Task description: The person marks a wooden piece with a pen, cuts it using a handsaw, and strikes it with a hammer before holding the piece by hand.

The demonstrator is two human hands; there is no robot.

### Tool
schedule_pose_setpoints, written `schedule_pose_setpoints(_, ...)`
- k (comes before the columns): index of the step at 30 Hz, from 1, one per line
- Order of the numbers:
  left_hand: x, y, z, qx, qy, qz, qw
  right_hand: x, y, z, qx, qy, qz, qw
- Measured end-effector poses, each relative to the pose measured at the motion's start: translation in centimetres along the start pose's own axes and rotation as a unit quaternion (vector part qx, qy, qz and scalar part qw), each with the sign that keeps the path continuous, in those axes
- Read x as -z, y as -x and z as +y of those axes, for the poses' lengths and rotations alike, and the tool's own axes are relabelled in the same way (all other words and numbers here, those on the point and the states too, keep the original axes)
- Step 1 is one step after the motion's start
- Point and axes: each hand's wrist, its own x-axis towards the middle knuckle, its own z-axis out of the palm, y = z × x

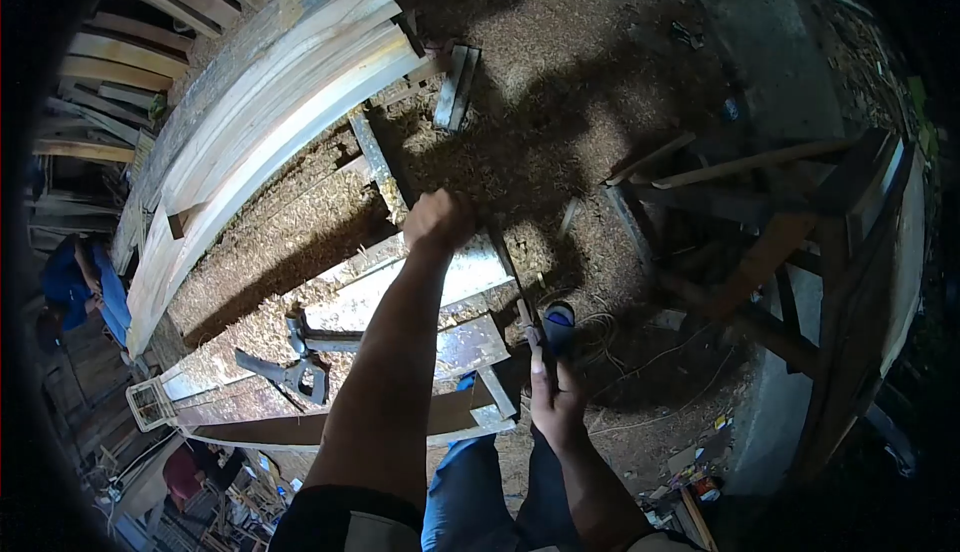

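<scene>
My left hand [438, 220] is closed in a fist at the end of the wooden workbench, close to a narrow pale-flecked crosspiece [378, 162]. Whatever its fingers grip is hidden beneath it. Below and to its right, my right hand [557, 392] is wrapped round a wooden handle [530, 324]. A thin dark blade runs from this handle up along the bench end; I cannot tell whether it is a saw or a file. Between my hands lies a brightly lit board [470, 274]. On the bench left of my forearm rest a hammer [297, 335] and a handsaw [308, 380].
Long planks [270, 102] lie along the bench's far side. Shavings cover the ground [560, 42]. A wooden frame [760, 262] stands at right. A seated person in blue [75, 282] and another in a red top [183, 474] are at left. Stacked timber [115, 47] lies behind.
</scene>
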Motion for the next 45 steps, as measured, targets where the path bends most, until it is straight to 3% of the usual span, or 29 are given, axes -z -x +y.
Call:
schedule_pose_setpoints(2,0.8,1.0,0.8,-0.016,-0.008,-0.005,1.000,0.8,0.3,1.6,-0.026,0.042,-0.037,0.998)
schedule_pose_setpoints(3,1.5,1.5,0.9,-0.027,-0.017,-0.008,0.999,2.0,-1.3,-2.3,-0.034,0.015,-0.052,0.998)
schedule_pose_setpoints(6,1.3,0.8,0.6,-0.035,-0.020,-0.008,0.999,0.4,-0.9,-0.9,0.047,0.055,-0.007,0.997)
schedule_pose_setpoints(10,-0.1,-0.3,-0.3,-0.039,-0.031,-0.003,0.999,-0.6,-0.7,-1.9,-0.020,-0.015,0.011,1.000)
schedule_pose_setpoints(15,1.9,1.7,0.9,-0.042,-0.042,-0.013,0.998,-0.2,-0.9,-0.3,-0.016,-0.017,-0.010,1.000)
schedule_pose_setpoints(17,1.3,1.4,0.7,-0.086,-0.077,0.007,0.993,-0.2,-0.9,0.3,-0.011,-0.044,-0.003,0.999)
schedule_pose_setpoints(19,1.3,1.4,0.8,-0.089,-0.077,0.010,0.993,-0.5,-1.2,0.4,-0.002,0.014,0.006,1.000)
schedule_pose_setpoints(21,1.8,2.2,1.1,-0.039,-0.035,0.014,0.999,-0.5,-0.8,1.3,-0.023,0.005,0.003,1.000)
schedule_pose_setpoints(26,-0.4,0.7,0.1,-0.023,-0.018,0.070,0.997,-0.8,-0.2,3.8,-0.077,-0.104,0.020,0.991)
schedule_pose_setpoints(30,-1.0,0.0,-0.3,-0.014,-0.013,0.063,0.998,-1.0,-0.4,5.7,0.057,-0.017,0.045,0.997)
schedule_pose_setpoints(32,-1.4,-0.3,-0.6,-0.015,-0.031,0.078,0.996,-1.5,0.0,6.3,-0.027,-0.156,0.056,0.986)
schedule_pose_setpoints(35,0.4,1.5,0.9,0.001,-0.035,0.047,0.998,-0.5,-0.7,4.1,-0.033,-0.107,0.025,0.993)
schedule_pose_setpoints(39,-0.1,1.1,0.5,-0.008,-0.042,0.063,0.997,-0.7,-1.7,2.0,0.040,-0.074,0.026,0.996)
schedule_pose_setpoints(42,0.1,1.1,0.4,-0.024,-0.013,0.055,0.998,1.0,-1.6,1.0,0.014,-0.056,-0.007,0.998)
schedule_pose_setpoints(44,0.5,1.5,0.6,-0.021,-0.029,0.074,0.997,1.1,-1.1,1.3,-0.110,-0.129,-0.075,0.983)
schedule_pose_setpoints(45,0.4,1.5,0.4,-0.020,-0.029,0.075,0.997,1.1,-1.5,0.2,-0.090,-0.133,-0.059,0.985)
